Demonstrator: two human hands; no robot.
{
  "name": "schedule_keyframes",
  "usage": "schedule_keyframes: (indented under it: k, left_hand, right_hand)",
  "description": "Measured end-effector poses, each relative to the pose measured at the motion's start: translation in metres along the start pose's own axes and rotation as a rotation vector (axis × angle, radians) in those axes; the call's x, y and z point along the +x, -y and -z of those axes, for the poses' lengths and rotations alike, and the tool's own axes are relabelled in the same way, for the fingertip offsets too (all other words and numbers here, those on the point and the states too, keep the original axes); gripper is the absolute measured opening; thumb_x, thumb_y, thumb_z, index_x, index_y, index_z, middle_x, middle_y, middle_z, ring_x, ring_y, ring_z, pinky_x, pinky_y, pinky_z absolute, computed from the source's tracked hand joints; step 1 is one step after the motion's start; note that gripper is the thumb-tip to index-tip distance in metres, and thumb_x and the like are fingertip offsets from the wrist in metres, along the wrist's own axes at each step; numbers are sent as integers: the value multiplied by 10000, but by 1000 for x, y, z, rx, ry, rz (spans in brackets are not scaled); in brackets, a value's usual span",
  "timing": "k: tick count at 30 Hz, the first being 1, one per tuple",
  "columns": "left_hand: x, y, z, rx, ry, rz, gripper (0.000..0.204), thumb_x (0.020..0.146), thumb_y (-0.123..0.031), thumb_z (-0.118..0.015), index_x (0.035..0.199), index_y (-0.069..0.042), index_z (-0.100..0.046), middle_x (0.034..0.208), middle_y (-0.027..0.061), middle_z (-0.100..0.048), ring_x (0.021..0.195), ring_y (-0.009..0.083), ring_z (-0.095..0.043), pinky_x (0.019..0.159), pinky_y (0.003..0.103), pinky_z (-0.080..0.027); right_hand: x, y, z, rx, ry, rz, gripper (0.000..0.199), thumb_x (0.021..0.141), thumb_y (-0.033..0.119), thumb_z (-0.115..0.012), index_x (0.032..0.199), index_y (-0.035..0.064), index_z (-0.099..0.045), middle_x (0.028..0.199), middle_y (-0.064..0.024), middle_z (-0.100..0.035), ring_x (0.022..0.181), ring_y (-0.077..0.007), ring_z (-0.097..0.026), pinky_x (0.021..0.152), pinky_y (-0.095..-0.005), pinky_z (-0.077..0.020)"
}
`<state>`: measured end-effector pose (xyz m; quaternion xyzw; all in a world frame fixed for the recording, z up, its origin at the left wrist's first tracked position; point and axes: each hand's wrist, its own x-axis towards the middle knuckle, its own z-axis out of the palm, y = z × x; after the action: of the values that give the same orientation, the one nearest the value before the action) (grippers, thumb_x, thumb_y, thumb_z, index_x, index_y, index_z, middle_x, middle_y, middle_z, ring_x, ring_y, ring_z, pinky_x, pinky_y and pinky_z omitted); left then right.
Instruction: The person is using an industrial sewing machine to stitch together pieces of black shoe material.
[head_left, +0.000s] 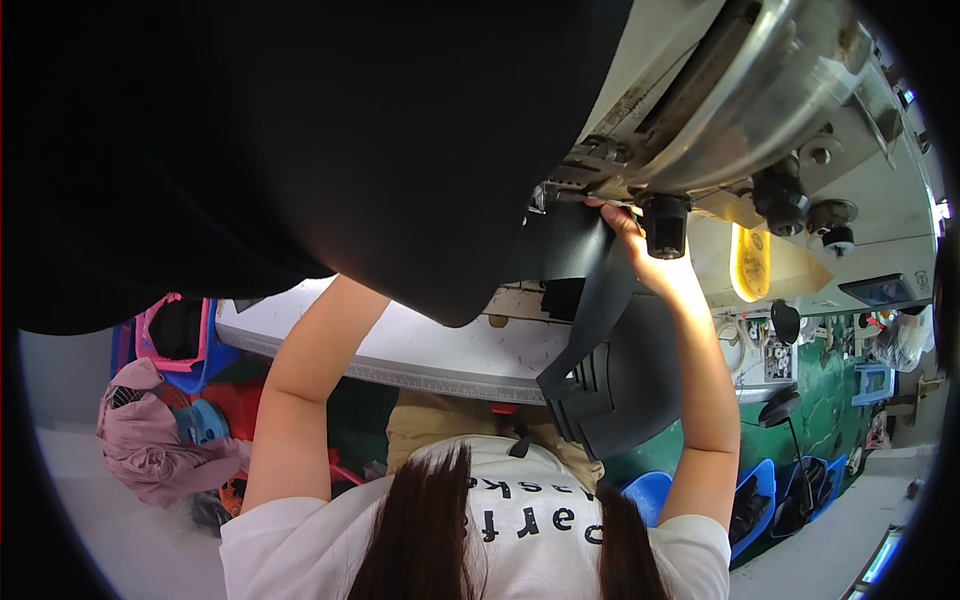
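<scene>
A broad black sheet of leather-like material (pixel 420 180) fills the upper left and middle of the view. My left forearm reaches up behind it, so my left hand is hidden. At the sheet's right end, below a metal sewing machine head (pixel 770 90), my right hand (pixel 640 245) grips a black leather-like piece (pixel 580 245) close to the machine's foot. Its thumb and fingertips lie at the edge of the piece, partly covered by a black knob (pixel 666 225). From there a black strap (pixel 600 310) and a wider black panel with slots (pixel 625 380) hang over the table edge.
The white table (pixel 420 340) has a ruler-marked front edge. A yellow oval part (pixel 750 262) and a phone (pixel 880 290) lie right of the machine. Blue bins (pixel 755 505) stand on the green floor at right; a pink basket (pixel 180 330) and pink cloth (pixel 155 440) are at left.
</scene>
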<state>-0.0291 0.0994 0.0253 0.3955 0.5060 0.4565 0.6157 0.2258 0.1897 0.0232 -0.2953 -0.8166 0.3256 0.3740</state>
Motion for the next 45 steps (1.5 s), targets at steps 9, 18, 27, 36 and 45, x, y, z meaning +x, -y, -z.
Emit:
schedule_keyframes:
  k: [9,18,27,36,45]
  left_hand:
    - [13,10,15,245,-17,-97,405,745,-153,-758,1102,-12,-629,960,47,-655,908,135,-588,890,273,-435]
    - [-16,46,-13,846,-348,-1154,621,774,-372,-761,1242,-65,-492,1239,129,-525,1151,261,-488,1016,429,-296]
    - [-16,57,-21,1286,-441,-1417,496,629,-102,-724,1103,-97,-576,1225,136,-564,1171,327,-522,1038,533,-301]
    - [-28,34,-28,1142,-412,-1526,280,661,73,-679,925,-15,-645,1068,147,-658,1009,313,-640,784,379,-548]
    - [-36,26,-36,1176,-337,-1496,173,706,31,-688,872,3,-647,1018,152,-681,968,307,-666,762,367,-560]
  right_hand:
    - [-3,-7,-3,-24,-103,-89,69,720,51,-600,730,-16,-592,567,-97,-515,505,-187,-467,509,-304,-389]
    - [-32,22,-37,-293,-246,576,746,572,297,-864,1230,63,-599,1004,-155,-613,841,-322,-613,655,-354,-530]
    - [-37,11,-57,-482,-374,603,595,567,48,-776,1147,46,-647,987,-135,-627,722,-258,-615,593,-320,-511]
    - [-35,29,-45,-521,-329,686,437,563,0,-708,999,-3,-684,1081,-150,-661,652,-198,-595,560,-288,-490]
    - [-34,33,-27,-607,-198,804,353,599,51,-688,944,-25,-687,1083,-139,-661,622,-161,-572,534,-276,-467]
